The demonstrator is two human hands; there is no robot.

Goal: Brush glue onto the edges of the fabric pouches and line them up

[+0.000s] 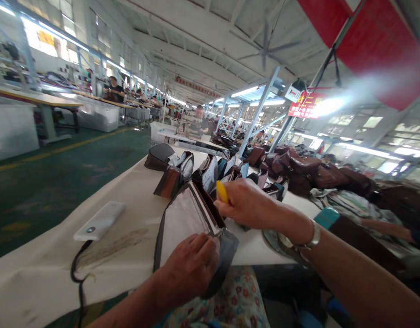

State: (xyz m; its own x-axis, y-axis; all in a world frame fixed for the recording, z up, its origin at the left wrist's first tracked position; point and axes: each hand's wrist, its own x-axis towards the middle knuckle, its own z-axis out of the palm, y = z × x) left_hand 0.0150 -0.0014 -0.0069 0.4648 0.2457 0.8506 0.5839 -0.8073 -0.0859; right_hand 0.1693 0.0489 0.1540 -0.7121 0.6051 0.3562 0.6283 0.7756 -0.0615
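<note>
Left hand: the left hand (191, 266) is closed on the near lower edge of a bag (192, 218), at about 6 o'clock in the view, fingers curled over the grey trim.
Bag: a brown and grey bag with a pale lining panel facing up; it rests on the near edge of the table (134, 200), over the person's lap, and leans up toward 12 o'clock.
Right hand: the right hand (245, 202) is pinched shut on a small yellow tool (222, 191), just past the bag's top edge at about 1 o'clock from the left hand; a bracelet (314, 237) sits on that wrist.
Yellow tool: its tip stands just beside the bag's upper rim; whether it touches cannot be told.
Power bank: a white power bank (99, 221) with a dark cable (78, 273) lies on the table at 9 o'clock from the bag, apart from it.
Row of bags: further bags (182, 171) stand in a line toward 12 o'clock.
Brown pile: a heap of brown bags (298, 171) lies at 2 o'clock.
Far off: a person (199, 119) sits at a distant bench at 12 o'clock.
</note>
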